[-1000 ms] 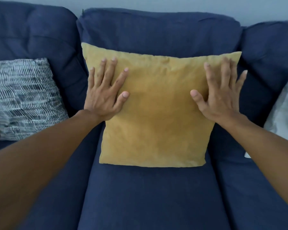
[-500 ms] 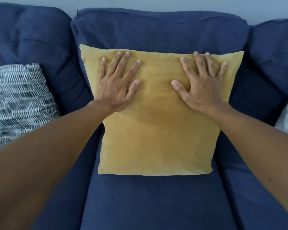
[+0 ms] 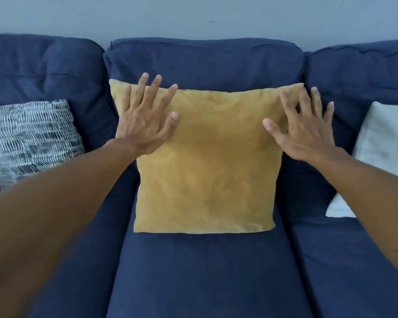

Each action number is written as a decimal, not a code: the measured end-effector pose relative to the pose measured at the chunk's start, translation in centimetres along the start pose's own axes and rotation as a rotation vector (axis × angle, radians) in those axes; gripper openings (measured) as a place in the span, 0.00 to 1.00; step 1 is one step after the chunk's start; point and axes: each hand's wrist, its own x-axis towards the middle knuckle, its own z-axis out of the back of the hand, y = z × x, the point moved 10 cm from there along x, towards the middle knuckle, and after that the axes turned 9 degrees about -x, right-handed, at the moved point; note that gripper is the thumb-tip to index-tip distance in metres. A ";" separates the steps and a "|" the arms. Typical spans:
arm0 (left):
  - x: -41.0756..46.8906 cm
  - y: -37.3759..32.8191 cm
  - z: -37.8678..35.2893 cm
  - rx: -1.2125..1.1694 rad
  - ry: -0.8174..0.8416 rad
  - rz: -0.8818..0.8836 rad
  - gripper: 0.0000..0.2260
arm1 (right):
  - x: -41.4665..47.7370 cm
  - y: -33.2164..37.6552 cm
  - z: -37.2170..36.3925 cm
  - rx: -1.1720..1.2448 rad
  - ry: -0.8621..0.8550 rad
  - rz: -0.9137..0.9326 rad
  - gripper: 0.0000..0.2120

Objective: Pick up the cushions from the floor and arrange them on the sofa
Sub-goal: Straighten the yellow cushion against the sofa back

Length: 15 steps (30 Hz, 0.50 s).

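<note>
A mustard-yellow cushion (image 3: 207, 161) stands upright on the middle seat of the dark blue sofa (image 3: 202, 271), leaning on the backrest. My left hand (image 3: 147, 120) is spread over its upper left corner, fingers apart, holding nothing. My right hand (image 3: 301, 127) is spread at its upper right corner, fingers apart and slightly curled, gripping nothing. A grey-and-white patterned cushion (image 3: 30, 138) rests on the left seat. A plain white cushion (image 3: 381, 157) leans on the right seat, partly hidden behind my right forearm.
A pale grey-blue wall (image 3: 193, 17) runs behind the sofa's backrest. The front part of the blue seat pads lies below the cushions. No floor is in view.
Both hands have slid outward from the cushion's upper middle to its top corners and lifted slightly. My view has pulled back, showing more wall and the white cushion.
</note>
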 end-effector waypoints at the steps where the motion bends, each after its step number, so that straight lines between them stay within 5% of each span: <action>1: -0.4 -1.3 0.2 0.001 0.004 -0.009 0.29 | -0.9 -0.7 0.5 -0.006 -0.001 -0.002 0.43; 15: -4.4 -23.0 -0.6 0.009 0.015 -0.133 0.30 | -13.5 -15.2 5.1 -0.021 -0.012 -0.042 0.44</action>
